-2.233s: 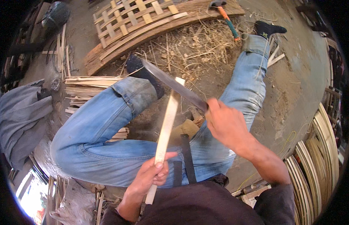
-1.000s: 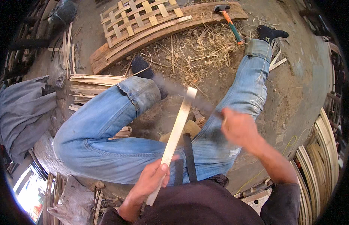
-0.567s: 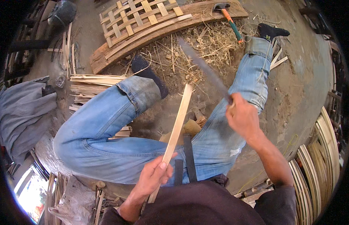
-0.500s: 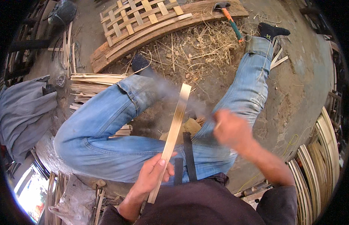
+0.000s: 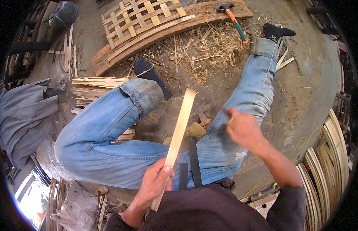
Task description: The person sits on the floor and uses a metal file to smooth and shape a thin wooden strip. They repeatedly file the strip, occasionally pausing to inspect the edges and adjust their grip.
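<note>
In my left hand is a flat, pale bamboo strip, pinched between thumb and fingers near its lower part. It slants upward over my lap, its far end free and slightly frayed. My right hand is closed round the handle of a long knife, right of the strip. Motion blurs the thin dark blade, which points up and left past the strip's far end; whether the two touch I cannot tell.
A woven bamboo lattice lies on a thick wooden plank, with a hammer at the plank's right end. Shavings litter the floor between my feet. Split strips lie beside my left leg; curved slats stand at right.
The knife and my right hand have shifted slightly right, and the blade is less blurred. The strip's far end has dipped a little; my left hand keeps its grip.
</note>
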### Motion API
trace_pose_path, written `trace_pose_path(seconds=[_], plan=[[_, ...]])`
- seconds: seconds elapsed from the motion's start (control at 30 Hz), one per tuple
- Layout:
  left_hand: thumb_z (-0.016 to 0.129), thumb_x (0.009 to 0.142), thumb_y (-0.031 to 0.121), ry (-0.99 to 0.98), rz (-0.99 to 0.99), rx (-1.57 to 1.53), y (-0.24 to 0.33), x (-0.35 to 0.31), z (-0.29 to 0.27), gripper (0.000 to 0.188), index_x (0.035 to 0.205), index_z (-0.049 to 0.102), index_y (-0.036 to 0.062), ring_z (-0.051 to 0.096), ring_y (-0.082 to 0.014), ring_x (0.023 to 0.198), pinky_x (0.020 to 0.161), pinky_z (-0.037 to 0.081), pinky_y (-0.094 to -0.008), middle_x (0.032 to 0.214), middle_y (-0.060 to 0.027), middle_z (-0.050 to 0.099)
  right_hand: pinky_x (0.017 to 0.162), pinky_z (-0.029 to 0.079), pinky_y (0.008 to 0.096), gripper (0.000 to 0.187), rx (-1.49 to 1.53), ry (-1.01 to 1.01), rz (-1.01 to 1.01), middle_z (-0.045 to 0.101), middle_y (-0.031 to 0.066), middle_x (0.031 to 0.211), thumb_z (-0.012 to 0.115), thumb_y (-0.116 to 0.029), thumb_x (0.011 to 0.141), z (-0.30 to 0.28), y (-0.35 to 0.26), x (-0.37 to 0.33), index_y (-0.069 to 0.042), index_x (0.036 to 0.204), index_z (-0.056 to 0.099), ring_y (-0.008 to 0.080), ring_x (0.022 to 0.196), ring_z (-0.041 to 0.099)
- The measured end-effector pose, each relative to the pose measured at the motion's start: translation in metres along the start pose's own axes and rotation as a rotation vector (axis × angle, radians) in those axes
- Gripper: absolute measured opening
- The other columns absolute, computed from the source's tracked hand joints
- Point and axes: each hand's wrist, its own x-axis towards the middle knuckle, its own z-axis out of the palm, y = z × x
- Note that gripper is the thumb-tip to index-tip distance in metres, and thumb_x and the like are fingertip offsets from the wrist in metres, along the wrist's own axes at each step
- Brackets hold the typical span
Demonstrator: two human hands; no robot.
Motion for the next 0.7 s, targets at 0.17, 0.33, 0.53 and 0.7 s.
trace_pose_path(seconds=[0.17,0.33,0.53,0.7], plan=[[0.047,0.101,0.029,0.064,0.088,0.039,-0.001,0.006,0.009,0.048,0.137,0.043,-0.0012,0.042,-0.0040,0.048,0.043,0.034,-0.0190,0.067,0.0002,0.050,0.060,0.051,0.0491,0.016,-0.041,-0.093,-0.195,0.061,0.0213,0.076,0.057,-0.014,0.083,0.015,-0.017,-0.022,-0.003,0.093,0.048,0.0387,0.068,0.063],[0.041,0.103,0.027,-0.068,0.102,-0.039,-0.001,0.004,-0.003,0.042,0.134,0.046,-0.0019,0.044,-0.0067,0.055,0.049,0.036,-0.0224,0.068,0.0000,0.048,0.055,0.052,0.0451,0.013,-0.063,0.197,-0.043,0.061,0.0137,0.072,0.056,-0.013,0.082,0.009,-0.006,0.006,-0.006,0.090,0.049,0.0343,0.064,0.065],[0.034,0.104,0.023,-0.006,0.029,0.006,-0.001,0.006,-0.001,0.036,0.118,0.054,-0.0037,0.046,-0.0087,0.057,0.053,0.040,-0.0244,0.071,-0.0033,0.053,0.053,0.051,0.0421,0.014,-0.098,-0.112,-0.442,0.057,0.0098,0.068,0.061,-0.014,0.077,0.025,-0.055,-0.060,-0.006,0.087,0.054,0.0309,0.063,0.065],[0.035,0.105,0.023,-0.029,0.020,0.085,0.005,0.003,-0.001,0.035,0.117,0.056,-0.0014,0.045,-0.0076,0.056,0.050,0.038,-0.0235,0.070,-0.0028,0.053,0.058,0.051,0.0475,0.017,0.014,-0.041,-0.079,0.061,0.0174,0.074,0.059,-0.012,0.080,0.010,-0.019,-0.024,-0.004,0.093,0.052,0.0378,0.068,0.064]])
